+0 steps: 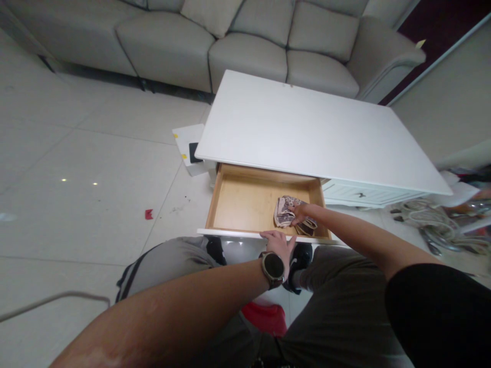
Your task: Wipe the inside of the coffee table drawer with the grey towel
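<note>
A wooden drawer stands pulled out from the front of a white table. Folded patterned cloth lies in its right part, with a brown piece beside it near the front right corner. My right hand reaches in from the right, its fingers wrapped on the patterned cloth. On the drawer's white front edge rests my left hand, a dark watch on its wrist, fingers curled over the top of the panel. The left part of the drawer shows bare wood.
Behind the table runs a grey sofa. A white box sits on the floor by the table's left end. Coiled cords and clutter lie at the right. Below are my legs and a red object.
</note>
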The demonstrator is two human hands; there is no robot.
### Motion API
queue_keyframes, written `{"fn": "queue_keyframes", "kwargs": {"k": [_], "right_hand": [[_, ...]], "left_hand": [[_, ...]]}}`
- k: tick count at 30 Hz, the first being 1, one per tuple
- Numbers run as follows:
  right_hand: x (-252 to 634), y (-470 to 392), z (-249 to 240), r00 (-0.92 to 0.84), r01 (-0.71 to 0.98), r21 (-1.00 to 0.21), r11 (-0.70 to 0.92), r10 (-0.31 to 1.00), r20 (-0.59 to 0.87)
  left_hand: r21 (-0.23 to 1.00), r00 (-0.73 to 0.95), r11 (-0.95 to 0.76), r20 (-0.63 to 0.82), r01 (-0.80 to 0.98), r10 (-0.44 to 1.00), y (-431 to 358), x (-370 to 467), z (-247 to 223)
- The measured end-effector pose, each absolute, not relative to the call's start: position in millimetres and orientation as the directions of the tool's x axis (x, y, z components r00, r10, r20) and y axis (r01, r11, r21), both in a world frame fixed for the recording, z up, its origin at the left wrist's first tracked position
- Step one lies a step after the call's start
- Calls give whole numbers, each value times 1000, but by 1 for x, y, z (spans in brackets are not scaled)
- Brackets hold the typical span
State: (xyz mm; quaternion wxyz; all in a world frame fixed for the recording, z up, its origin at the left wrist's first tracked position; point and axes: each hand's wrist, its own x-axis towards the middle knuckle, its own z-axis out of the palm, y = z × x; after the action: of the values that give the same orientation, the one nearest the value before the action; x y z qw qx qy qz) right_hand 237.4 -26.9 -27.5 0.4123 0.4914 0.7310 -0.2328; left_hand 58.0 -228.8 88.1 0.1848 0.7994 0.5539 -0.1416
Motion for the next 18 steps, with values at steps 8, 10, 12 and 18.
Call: {"fn": "queue_keyframes", "kwargs": {"k": [8,10,12,18], "right_hand": [[236,-27,-27,-159,903,89,421,518,-841],[236,-27,-27,-161,896,95,434,516,-841],[235,-27,-27,-158,893,102,439,517,-841],[236,-28,-29,-148,902,102,418,524,-839]], "left_hand": [[104,358,-349,-431,931,828,-229,58,89],[105,353,-343,-438,933,827,-229,58,89],[100,348,-340,-439,935,828,-229,58,91],[67,354,-364,-451,929,819,-229,57,91]]}}
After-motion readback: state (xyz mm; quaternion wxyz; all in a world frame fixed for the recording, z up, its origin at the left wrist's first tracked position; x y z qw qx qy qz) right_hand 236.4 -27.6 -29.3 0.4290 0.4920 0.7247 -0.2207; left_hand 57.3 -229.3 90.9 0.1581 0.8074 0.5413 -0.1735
